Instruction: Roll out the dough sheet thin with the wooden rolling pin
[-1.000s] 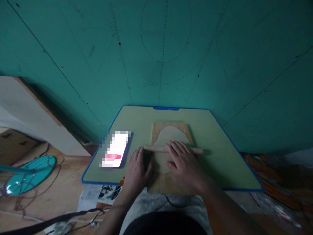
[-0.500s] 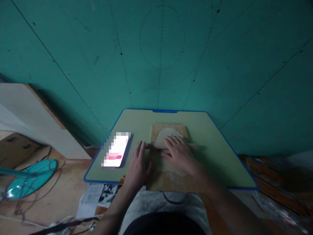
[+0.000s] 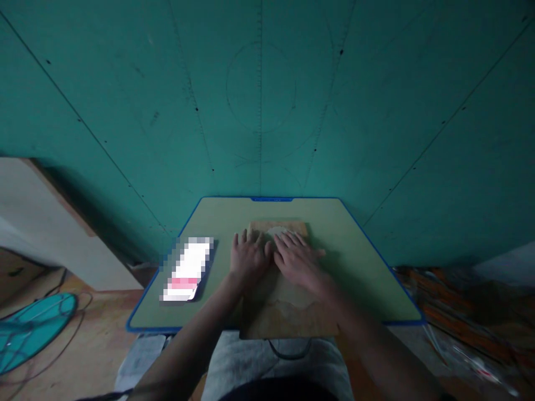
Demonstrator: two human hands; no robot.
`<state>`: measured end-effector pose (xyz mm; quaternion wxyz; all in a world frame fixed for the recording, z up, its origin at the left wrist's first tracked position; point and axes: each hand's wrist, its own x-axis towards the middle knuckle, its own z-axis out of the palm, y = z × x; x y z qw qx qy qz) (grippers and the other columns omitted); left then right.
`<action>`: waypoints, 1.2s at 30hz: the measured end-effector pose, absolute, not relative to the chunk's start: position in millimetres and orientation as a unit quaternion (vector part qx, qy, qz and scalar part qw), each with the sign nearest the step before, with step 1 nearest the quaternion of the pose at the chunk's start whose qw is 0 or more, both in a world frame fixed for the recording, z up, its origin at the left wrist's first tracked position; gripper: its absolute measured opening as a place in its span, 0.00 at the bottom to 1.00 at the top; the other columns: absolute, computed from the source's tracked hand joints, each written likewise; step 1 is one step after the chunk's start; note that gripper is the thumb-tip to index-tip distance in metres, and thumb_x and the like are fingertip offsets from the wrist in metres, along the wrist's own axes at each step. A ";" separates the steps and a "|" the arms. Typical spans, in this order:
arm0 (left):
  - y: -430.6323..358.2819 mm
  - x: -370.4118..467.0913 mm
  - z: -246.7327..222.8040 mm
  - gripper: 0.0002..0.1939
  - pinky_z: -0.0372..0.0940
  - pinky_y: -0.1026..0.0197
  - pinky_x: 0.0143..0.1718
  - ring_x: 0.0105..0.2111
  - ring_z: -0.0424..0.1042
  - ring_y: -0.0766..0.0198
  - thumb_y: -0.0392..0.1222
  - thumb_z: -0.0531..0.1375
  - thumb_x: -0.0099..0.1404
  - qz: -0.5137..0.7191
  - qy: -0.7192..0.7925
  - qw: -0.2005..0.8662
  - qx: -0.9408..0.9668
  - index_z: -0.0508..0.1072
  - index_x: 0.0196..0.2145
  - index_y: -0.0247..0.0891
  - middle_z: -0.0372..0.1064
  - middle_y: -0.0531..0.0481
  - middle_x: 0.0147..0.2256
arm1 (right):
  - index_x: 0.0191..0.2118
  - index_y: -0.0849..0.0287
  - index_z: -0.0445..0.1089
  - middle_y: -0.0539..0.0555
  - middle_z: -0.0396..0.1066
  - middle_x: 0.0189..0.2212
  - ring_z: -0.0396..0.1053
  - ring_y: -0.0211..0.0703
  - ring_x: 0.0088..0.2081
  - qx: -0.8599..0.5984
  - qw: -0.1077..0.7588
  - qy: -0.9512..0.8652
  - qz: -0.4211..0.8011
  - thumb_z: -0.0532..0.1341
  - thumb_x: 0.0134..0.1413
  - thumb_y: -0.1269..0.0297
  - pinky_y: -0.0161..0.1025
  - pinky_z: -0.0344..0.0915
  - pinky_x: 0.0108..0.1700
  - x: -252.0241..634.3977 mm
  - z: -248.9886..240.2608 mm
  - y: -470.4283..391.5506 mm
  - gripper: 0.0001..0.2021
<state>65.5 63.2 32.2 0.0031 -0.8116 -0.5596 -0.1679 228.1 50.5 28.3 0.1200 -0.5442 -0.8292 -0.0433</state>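
A sheet of pale dough (image 3: 292, 289) lies flat on a wooden board (image 3: 288, 324). Across it runs a thin rolling pin (image 3: 321, 253), mostly covered by my hands; only its right end sticks out. My left hand (image 3: 249, 256) rests palm down over the left part of the pin, fingers spread and pointing away from me. Beside it, my right hand (image 3: 296, 257) lies flat over the pin and dough with its fingers stretched forward. The two thumbs are close together at the middle.
The board stands on a small blue-edged table (image 3: 359, 278), overhanging its near edge. A phone (image 3: 188, 270) with a lit, blurred screen lies at the left. Behind the table rises a green wall (image 3: 259, 111). A pale panel (image 3: 54, 223) leans at the left.
My left hand has moved from the pin's left end inward onto the pin, fingers now spread beside my right hand. More of the far dough is covered. The camera view has shifted slightly.
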 end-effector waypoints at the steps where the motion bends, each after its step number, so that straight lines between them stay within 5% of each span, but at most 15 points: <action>1: 70.7 66.2 34.0 0.17 0.56 0.32 0.60 0.62 0.63 0.40 0.44 0.50 0.74 -0.170 -0.564 0.000 -0.808 0.74 0.53 0.41 0.71 0.38 0.57 | 0.66 0.67 0.64 0.66 0.64 0.65 0.58 0.56 0.67 -0.558 0.112 -0.821 -0.038 0.50 0.70 0.58 0.56 0.50 0.69 230.4 30.5 58.4 0.26; 5: 80.5 65.5 37.0 0.17 0.62 0.37 0.57 0.60 0.66 0.43 0.42 0.50 0.74 -0.174 -0.569 -0.004 -0.804 0.73 0.53 0.40 0.71 0.36 0.56 | 0.64 0.68 0.65 0.68 0.64 0.64 0.58 0.59 0.68 -0.600 0.090 -0.795 -0.018 0.50 0.70 0.50 0.57 0.52 0.68 248.9 33.1 69.1 0.29; 15: 26.9 46.7 14.0 0.22 0.67 0.43 0.55 0.60 0.65 0.43 0.51 0.53 0.75 -0.203 -0.528 -0.005 -0.825 0.67 0.60 0.40 0.68 0.39 0.59 | 0.68 0.61 0.59 0.64 0.64 0.65 0.60 0.56 0.66 -0.558 0.180 -0.809 -0.043 0.52 0.69 0.56 0.59 0.57 0.66 283.8 4.9 1.5 0.27; 24: 61.8 56.0 29.6 0.20 0.66 0.45 0.54 0.57 0.68 0.46 0.50 0.50 0.76 -0.154 -0.564 -0.013 -0.811 0.72 0.55 0.38 0.70 0.38 0.56 | 0.58 0.60 0.71 0.62 0.72 0.57 0.65 0.56 0.61 -0.610 0.154 -0.777 -0.027 0.50 0.71 0.56 0.52 0.62 0.61 274.5 21.0 49.0 0.21; 36: 122.6 62.2 36.6 0.21 0.67 0.47 0.51 0.56 0.69 0.45 0.50 0.51 0.73 -0.089 -0.622 -0.049 -0.776 0.72 0.55 0.39 0.68 0.36 0.57 | 0.59 0.56 0.70 0.60 0.69 0.60 0.70 0.50 0.55 -0.678 0.085 -0.728 0.056 0.48 0.68 0.63 0.45 0.63 0.55 264.3 38.2 103.0 0.21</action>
